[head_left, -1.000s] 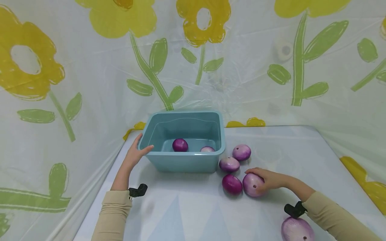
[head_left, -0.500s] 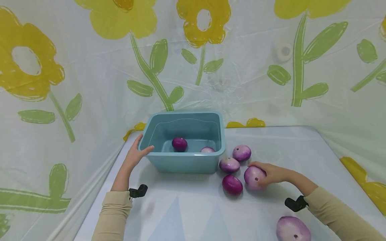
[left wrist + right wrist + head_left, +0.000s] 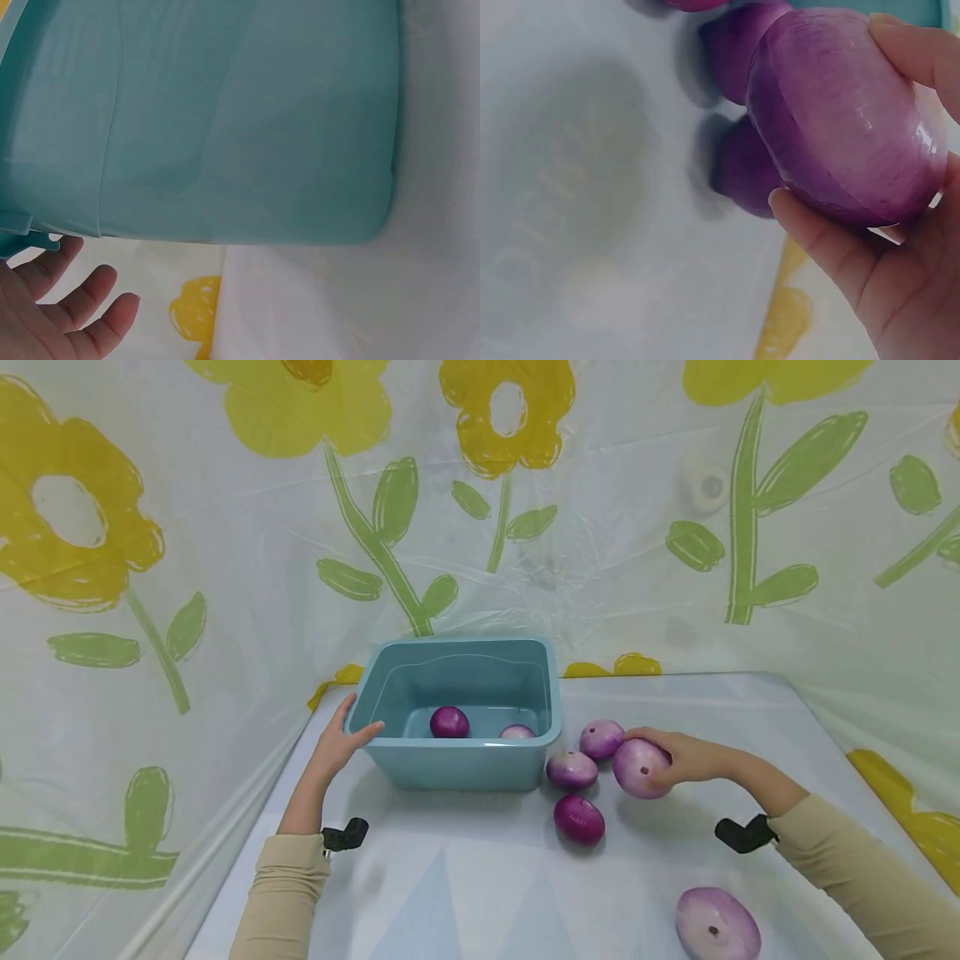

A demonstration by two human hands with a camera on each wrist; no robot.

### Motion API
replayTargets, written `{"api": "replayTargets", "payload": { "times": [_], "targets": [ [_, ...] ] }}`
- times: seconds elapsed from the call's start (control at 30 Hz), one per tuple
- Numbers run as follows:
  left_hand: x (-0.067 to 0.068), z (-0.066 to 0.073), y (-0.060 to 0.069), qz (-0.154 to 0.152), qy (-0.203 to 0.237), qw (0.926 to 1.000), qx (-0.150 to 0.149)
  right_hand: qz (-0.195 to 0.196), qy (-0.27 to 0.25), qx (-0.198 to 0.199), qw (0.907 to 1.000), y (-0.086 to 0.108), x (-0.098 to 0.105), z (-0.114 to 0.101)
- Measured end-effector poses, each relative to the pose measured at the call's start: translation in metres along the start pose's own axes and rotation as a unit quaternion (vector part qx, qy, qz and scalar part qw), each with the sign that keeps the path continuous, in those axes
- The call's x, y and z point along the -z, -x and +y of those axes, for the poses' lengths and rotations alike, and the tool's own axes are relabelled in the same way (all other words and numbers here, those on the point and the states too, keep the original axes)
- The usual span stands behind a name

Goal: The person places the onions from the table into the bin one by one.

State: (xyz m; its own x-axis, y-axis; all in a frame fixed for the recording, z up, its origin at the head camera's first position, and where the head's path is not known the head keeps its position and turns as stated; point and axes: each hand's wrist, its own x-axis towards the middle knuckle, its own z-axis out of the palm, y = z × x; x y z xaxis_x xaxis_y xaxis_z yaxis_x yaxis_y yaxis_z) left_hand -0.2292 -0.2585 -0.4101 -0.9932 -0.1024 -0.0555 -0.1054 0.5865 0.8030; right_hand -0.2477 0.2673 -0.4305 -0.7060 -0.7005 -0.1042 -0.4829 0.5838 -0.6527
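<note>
A light purple onion (image 3: pixel 641 768) is gripped between thumb and fingers of the right hand (image 3: pixel 686 757); in the right wrist view this onion (image 3: pixel 847 120) hangs above the table with its shadow to the left. The left hand (image 3: pixel 337 745) rests at the left rim of a blue-green bin (image 3: pixel 457 766), thumb over the front corner. In the left wrist view several fingers (image 3: pixel 86 300) lie spread beside the bin (image 3: pixel 247 120). Inside the bin are a dark purple onion (image 3: pixel 449 722) and a paler one (image 3: pixel 517 732).
Right of the bin lie two light purple onions (image 3: pixel 602 740) (image 3: pixel 572 770) and a dark purple onion (image 3: pixel 579 821). Another pale onion (image 3: pixel 717 924) lies near the table's front right. A flowered curtain (image 3: pixel 600 527) hangs behind the table (image 3: pixel 465 877).
The right hand has lifted the light purple onion off the table, up and slightly right, away from the dark one. The pale front onion has shifted left and back. The left hand stays put.
</note>
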Motion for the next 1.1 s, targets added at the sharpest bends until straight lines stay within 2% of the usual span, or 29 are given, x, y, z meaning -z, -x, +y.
{"api": "replayTargets", "payload": {
  "times": [0.2, 0.47, 0.77, 0.93, 1.1],
  "targets": [
    [0.0, -0.001, -0.001, 0.001, 0.003, 1.0, 0.0, 0.013, 0.015, -0.002, 0.9998, -0.004, 0.02, -0.015],
    [-0.001, -0.004, -0.003, 0.005, 0.003, 1.0, -0.001, 0.017, 0.031, -0.025, 0.9991, -0.013, 0.052, -0.042],
    [-0.001, -0.002, -0.002, 0.003, 0.004, 1.0, 0.001, 0.033, 0.053, 0.002, 0.998, -0.029, 0.077, -0.066],
    [0.0, -0.001, -0.002, -0.001, 0.001, 1.0, 0.0, 0.03, 0.058, -0.006, 0.9978, -0.038, 0.086, -0.08],
    [0.0, 0.0, -0.002, -0.004, -0.004, 1.0, 0.006, 0.034, 0.077, 0.007, 0.9964, -0.05, 0.096, -0.095]
  ]
}}
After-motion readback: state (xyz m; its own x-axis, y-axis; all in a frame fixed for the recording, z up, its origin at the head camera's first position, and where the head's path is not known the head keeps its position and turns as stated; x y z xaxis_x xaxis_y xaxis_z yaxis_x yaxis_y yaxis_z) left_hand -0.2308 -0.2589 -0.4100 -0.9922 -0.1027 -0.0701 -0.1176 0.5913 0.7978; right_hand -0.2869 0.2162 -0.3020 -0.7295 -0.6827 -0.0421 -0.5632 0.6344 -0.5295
